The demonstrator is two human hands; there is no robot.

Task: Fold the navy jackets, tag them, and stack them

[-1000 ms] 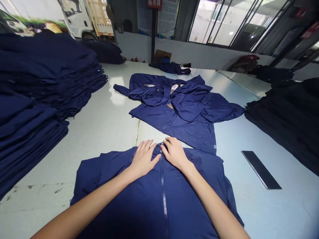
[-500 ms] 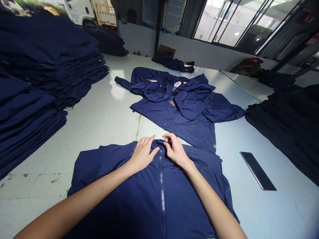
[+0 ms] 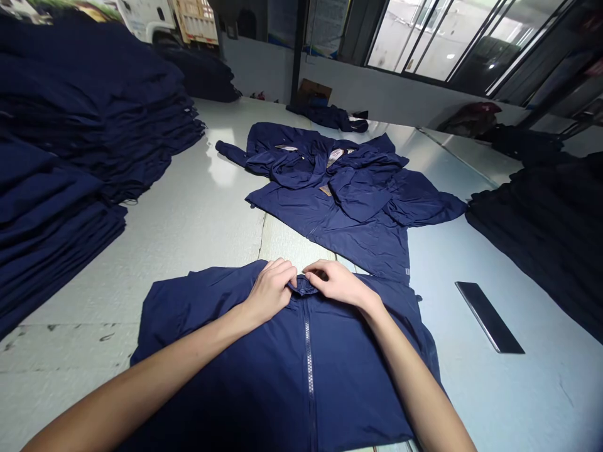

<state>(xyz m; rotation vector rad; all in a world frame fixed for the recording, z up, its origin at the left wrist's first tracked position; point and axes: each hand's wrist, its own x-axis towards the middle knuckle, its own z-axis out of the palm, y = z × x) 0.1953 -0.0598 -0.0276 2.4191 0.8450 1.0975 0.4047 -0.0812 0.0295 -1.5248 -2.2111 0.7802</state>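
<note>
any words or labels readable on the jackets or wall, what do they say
No text can be read in this view.
Too small to read: the collar label of the spread-out jacket.
Too small to read: the tan patch below that collar.
Too small to read: the white hem tag.
Too blurred to read: the wall notice.

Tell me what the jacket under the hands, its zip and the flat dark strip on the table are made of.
The navy jacket looks like thin woven synthetic, perhaps nylon: slight sheen, crisp creases. The zip glints, plastic or metal, unclear. The flat dark strip looks glossy, rigid, pale-edged, possibly metal or glass.
</note>
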